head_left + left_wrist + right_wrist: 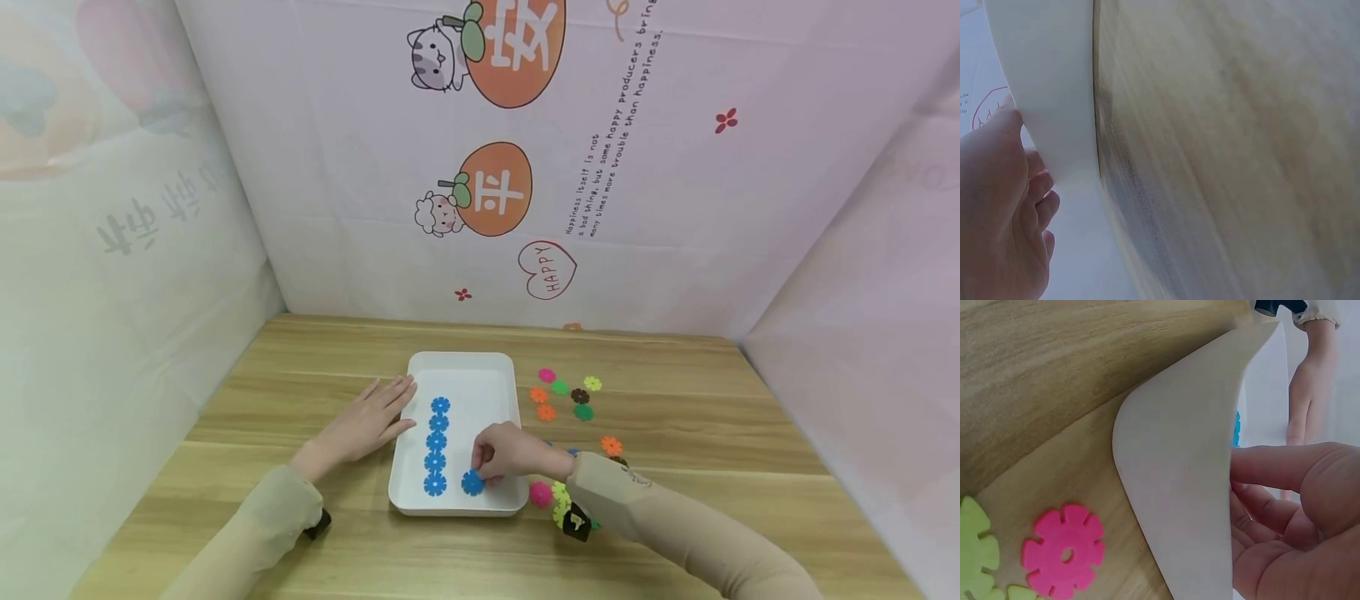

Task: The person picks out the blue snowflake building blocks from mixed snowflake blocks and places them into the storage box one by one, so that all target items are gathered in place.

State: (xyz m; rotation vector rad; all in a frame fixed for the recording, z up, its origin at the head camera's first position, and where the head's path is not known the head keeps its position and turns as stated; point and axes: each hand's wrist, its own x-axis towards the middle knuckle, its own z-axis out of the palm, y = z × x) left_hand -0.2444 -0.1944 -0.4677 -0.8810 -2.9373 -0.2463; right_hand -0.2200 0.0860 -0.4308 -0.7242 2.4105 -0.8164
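Observation:
A shallow white tray [480, 383] holds a column of several blue snowflake discs [437, 442] along its left side. My right hand [513, 452] is over the tray's near right part and pinches another blue snowflake disc [472, 482] at the tray floor. In the right wrist view, the tray wall [1179, 437] hides that disc and the fingertips. My left hand [367, 423] rests on the tray's left rim with its fingers stretched out. In the left wrist view, the left hand [997, 200] lies against the tray's outer wall [1054, 87].
Right of the tray, loose snowflake discs lie on the wooden table [675, 400]: orange [546, 412], dark green [583, 412], brown [580, 396], pink [541, 493] and yellow. The right forearm covers some. Printed cloth walls [337, 208] enclose the table's back and sides.

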